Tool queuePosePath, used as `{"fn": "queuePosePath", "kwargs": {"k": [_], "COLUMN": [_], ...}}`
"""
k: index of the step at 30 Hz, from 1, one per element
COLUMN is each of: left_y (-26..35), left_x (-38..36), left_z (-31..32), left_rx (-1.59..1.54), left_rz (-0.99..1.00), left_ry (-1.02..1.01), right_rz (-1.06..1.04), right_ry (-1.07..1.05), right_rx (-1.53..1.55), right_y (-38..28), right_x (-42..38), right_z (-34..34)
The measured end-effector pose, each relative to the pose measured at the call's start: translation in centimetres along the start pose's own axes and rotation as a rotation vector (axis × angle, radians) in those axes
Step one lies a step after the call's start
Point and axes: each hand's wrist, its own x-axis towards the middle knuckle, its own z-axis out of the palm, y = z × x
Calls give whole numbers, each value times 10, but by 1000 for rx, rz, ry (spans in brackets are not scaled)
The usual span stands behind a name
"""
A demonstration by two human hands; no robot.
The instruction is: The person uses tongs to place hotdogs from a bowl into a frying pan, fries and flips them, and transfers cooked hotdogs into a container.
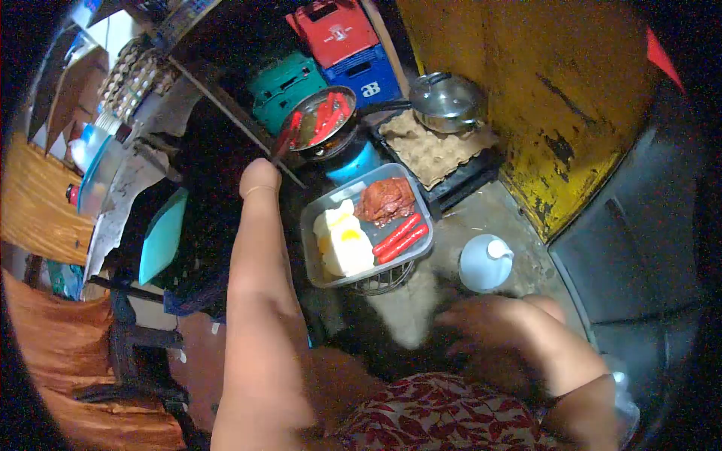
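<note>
My left hand reaches forward, its fingers closed around a thin reddish-brown utensil that points at the frying pan's edge. Several red sausages lie in the dark frying pan, above a blue burner body. Nearer to me, a clear plastic tub holds pale food with yellow patches, a reddish meat mound and red sausages. My right hand is low at the right, blurred and shadowed, near a bluish jug; its fingers are unclear.
A lidded metal pot and crumpled brown covering sit behind the tub. Green, red and blue crates stand at the back. A yellow worn panel rises at right; egg trays are at left.
</note>
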Motion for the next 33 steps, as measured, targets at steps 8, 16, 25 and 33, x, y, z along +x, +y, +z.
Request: {"fn": "queuePosePath", "kwargs": {"k": [8,16,25,33], "left_y": [17,-7,21,10], "left_x": [21,42,-9,-10], "left_z": [7,19,2,4], "left_rx": [-23,109,-41,29], "left_rz": [8,164,82,26], "left_ry": [31,-45,97,42], "right_rz": [-26,6,-37,-11], "right_ry": [-154,-117,-77,-104], "right_rx": [47,70,-15,-3], "right_y": [-20,-23,-15,-19], "right_x": [-4,-3,2,4], "right_z": [-49,-51,-33,-32]}}
